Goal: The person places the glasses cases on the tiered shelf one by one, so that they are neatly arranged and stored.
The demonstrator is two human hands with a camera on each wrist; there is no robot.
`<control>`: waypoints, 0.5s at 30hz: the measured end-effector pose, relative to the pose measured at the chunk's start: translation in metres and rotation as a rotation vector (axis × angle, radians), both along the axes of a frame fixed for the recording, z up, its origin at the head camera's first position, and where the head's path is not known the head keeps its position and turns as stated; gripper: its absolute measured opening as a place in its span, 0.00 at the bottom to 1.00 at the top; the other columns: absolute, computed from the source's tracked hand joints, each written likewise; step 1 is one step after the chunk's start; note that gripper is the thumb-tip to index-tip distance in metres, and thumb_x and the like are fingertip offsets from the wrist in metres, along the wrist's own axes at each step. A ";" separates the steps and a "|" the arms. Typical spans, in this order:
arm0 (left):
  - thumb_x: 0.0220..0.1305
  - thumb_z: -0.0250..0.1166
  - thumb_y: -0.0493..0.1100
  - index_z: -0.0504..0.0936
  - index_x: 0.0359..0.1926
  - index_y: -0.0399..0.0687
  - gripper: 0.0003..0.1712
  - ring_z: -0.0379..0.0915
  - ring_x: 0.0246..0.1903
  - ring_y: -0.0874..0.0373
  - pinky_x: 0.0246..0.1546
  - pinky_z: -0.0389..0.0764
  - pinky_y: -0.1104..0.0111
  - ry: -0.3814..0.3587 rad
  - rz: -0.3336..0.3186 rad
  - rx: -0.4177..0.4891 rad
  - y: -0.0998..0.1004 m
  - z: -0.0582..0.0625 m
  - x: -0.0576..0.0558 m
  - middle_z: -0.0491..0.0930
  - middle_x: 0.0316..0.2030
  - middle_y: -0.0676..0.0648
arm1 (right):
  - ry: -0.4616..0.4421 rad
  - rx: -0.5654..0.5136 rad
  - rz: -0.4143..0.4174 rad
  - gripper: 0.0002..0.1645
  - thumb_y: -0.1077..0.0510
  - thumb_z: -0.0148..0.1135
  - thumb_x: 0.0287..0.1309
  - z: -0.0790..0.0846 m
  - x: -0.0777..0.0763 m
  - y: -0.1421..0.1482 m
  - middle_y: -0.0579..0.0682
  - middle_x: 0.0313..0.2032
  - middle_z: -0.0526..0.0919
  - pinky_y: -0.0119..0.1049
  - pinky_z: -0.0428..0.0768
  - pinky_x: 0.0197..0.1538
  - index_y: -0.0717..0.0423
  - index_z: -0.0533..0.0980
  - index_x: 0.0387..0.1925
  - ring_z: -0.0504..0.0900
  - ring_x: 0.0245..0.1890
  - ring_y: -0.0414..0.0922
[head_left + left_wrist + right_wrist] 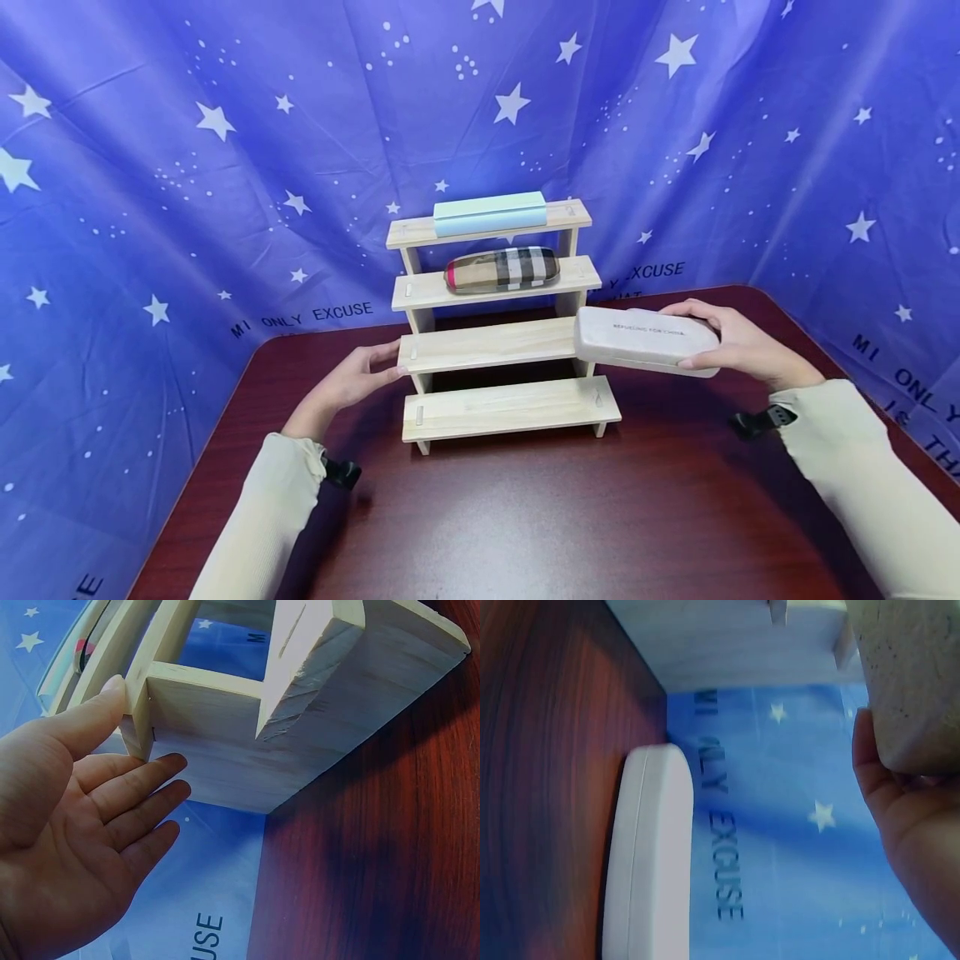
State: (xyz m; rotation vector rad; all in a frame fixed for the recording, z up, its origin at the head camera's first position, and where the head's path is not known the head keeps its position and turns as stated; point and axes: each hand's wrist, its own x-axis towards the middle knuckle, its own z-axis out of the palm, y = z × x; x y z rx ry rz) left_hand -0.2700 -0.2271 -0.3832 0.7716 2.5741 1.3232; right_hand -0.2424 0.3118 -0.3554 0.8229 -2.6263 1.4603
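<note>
My right hand [723,337] grips a greyish-white glasses case [637,337] with small printed lettering on its lid. The case is held in the air, its left end overlapping the right end of the third tier down in the head view. My left hand [356,379] holds the left end of that tier of the wooden step shelf [487,346], thumb [112,694] at the board's edge and index finger behind it. The other left fingers stretch out straight beside the shelf's side panel. In the right wrist view, the held case [919,682] shows only partly.
A light blue case [491,215] lies on the top tier. On the tier below lies a plaid glasses case [502,270]. Another white case [652,855] rests on the dark red table [495,525], right of the shelf. A blue starry curtain [337,167] hangs behind.
</note>
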 end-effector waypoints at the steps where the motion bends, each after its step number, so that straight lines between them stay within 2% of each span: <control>1: 0.65 0.60 0.37 0.60 0.65 0.25 0.32 0.57 0.64 0.43 0.62 0.59 0.47 0.001 -0.001 0.000 0.000 0.000 0.000 0.63 0.63 0.31 | 0.006 0.006 0.011 0.36 0.67 0.70 0.36 0.000 -0.001 -0.004 0.44 0.49 0.79 0.31 0.75 0.38 0.56 0.73 0.54 0.76 0.39 0.41; 5: 0.66 0.59 0.37 0.59 0.65 0.24 0.32 0.56 0.64 0.42 0.62 0.58 0.48 0.001 -0.001 -0.007 0.001 0.000 0.000 0.62 0.63 0.30 | -0.002 0.039 0.026 0.37 0.65 0.72 0.36 0.004 -0.006 -0.020 0.42 0.51 0.77 0.30 0.73 0.40 0.53 0.73 0.55 0.75 0.42 0.41; 11: 0.66 0.59 0.37 0.59 0.65 0.23 0.32 0.57 0.64 0.42 0.63 0.59 0.49 -0.001 0.003 -0.014 0.001 0.001 0.002 0.63 0.63 0.29 | -0.034 0.082 0.020 0.38 0.61 0.75 0.35 0.009 -0.014 -0.041 0.46 0.47 0.78 0.33 0.72 0.41 0.48 0.74 0.54 0.73 0.41 0.42; 15: 0.66 0.59 0.37 0.59 0.65 0.23 0.32 0.57 0.64 0.42 0.63 0.59 0.49 0.000 0.004 -0.013 0.000 0.001 0.002 0.62 0.63 0.29 | -0.042 0.085 0.055 0.38 0.59 0.75 0.36 0.010 -0.019 -0.054 0.48 0.46 0.78 0.34 0.71 0.41 0.47 0.73 0.55 0.74 0.41 0.43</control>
